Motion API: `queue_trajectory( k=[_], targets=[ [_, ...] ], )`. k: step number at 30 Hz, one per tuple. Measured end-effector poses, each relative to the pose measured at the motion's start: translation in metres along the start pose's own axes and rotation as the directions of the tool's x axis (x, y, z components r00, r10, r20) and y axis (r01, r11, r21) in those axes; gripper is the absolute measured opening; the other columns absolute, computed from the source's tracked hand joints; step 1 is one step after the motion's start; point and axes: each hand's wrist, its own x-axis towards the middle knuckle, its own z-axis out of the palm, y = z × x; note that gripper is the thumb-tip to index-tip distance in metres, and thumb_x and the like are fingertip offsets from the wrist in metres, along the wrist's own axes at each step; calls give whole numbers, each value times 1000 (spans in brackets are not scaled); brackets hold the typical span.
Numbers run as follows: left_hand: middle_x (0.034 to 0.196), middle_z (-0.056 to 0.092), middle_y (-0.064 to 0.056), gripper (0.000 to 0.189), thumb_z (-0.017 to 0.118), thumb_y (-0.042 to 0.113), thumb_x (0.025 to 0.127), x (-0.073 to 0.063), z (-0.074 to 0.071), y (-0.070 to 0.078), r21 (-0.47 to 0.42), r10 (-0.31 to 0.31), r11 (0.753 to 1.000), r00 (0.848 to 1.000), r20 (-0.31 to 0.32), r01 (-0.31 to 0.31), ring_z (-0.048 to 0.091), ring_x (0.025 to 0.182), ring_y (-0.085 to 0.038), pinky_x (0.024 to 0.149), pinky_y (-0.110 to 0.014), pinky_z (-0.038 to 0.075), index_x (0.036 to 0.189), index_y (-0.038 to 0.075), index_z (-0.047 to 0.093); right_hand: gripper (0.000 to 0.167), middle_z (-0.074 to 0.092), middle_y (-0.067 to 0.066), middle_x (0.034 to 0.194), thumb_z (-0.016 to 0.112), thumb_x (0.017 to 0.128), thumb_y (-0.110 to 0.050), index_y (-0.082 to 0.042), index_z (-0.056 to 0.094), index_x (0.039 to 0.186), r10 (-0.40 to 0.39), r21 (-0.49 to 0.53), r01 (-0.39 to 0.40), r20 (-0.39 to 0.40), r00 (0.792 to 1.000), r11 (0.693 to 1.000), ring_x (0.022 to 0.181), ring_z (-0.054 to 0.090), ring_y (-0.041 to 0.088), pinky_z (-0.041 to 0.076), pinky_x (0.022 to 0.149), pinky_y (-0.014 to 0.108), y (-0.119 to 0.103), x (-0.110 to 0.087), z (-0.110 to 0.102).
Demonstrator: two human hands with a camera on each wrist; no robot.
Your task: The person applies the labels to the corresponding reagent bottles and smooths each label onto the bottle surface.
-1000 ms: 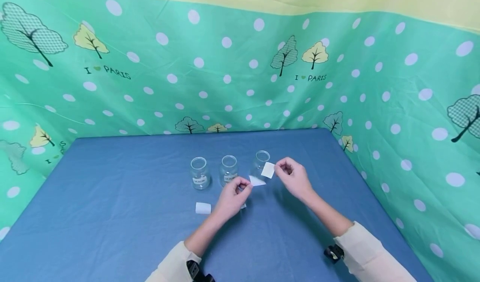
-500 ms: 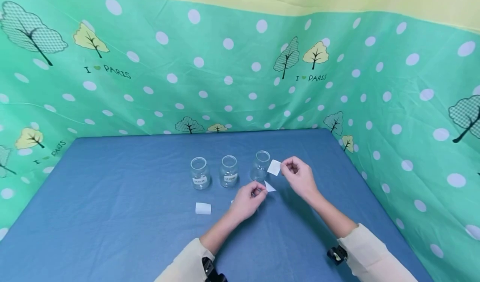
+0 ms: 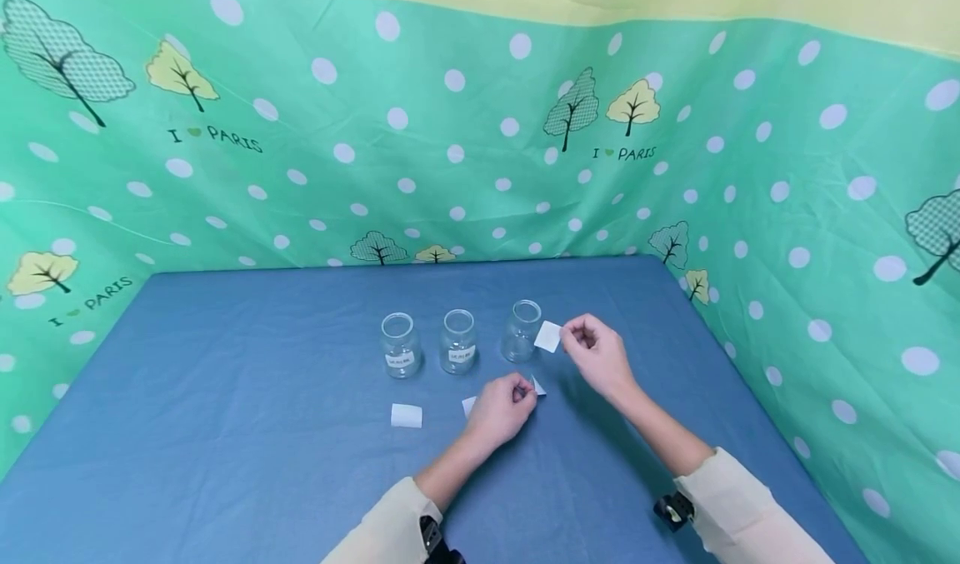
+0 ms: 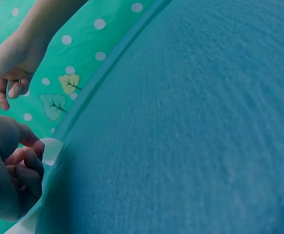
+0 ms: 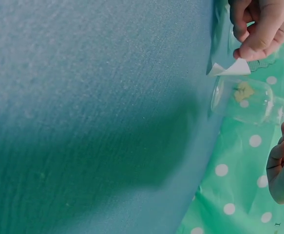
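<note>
My right hand (image 3: 597,354) pinches a white square label (image 3: 548,336) by its edge, just right of the rightmost glass jar (image 3: 521,335). That jar bears no label. Lower and to the left, my left hand (image 3: 504,410) pinches a small curled piece of white paper (image 3: 539,387) near the table; the right wrist view shows the same curled paper (image 5: 232,67) under the fingertips. Two more open glass jars stand to the left, the middle jar (image 3: 459,341) and the left jar (image 3: 400,346), each carrying a white label with small print.
One white paper piece (image 3: 407,416) lies on the blue-covered table (image 3: 225,397) in front of the left jar. Another white piece (image 3: 468,406) is partly hidden behind my left hand. A green dotted curtain (image 3: 420,131) closes off the back and sides.
My left hand has moved right and toward the near side with its curled paper, away from the label. My right hand has shifted slightly right, still holding the label. The jars stay put.
</note>
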Motion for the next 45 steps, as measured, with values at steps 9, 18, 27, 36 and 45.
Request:
queue_trajectory(
  k=[9,18,27,36,45],
  targets=[
    [65,60,4,5,61,14,79,-5,-5,-2,129,-2,992,1000,-24,5,52,59,-9,55,-23,41,76,14,65,8,60,8,68,59,89,-8,-4,62,82,3,-14,-3,17,1000,1000,53,46,5,39,49,20,-13,-6,2],
    [66,61,3,4,60,13,77,-9,-6,-5,164,-13,986,1000,-25,17,55,61,-11,57,-25,44,74,13,64,9,59,13,69,58,88,-3,4,62,84,10,-18,-9,34,999,1000,53,45,4,38,50,18,-36,-12,1],
    [66,61,2,6,60,15,79,-10,-7,-5,174,-7,985,1000,-29,12,54,59,-11,55,-25,43,74,13,62,8,59,14,69,58,88,-2,4,62,84,11,-15,-11,38,999,1000,54,46,5,39,50,18,-36,-14,2],
    [68,62,2,6,60,18,78,-8,-13,-8,178,-9,984,999,-33,15,55,60,-12,56,-27,43,77,13,64,7,60,13,70,59,88,-4,2,62,85,37,-26,-35,55,998,999,56,48,8,39,51,19,-33,-15,4],
    [62,56,5,12,61,24,83,-3,-26,-5,101,-29,994,999,-32,33,49,55,-8,53,-24,39,80,12,64,6,59,10,70,59,87,-4,1,62,85,5,-51,-2,57,998,999,55,45,4,38,52,19,-33,-18,4]
  ],
)
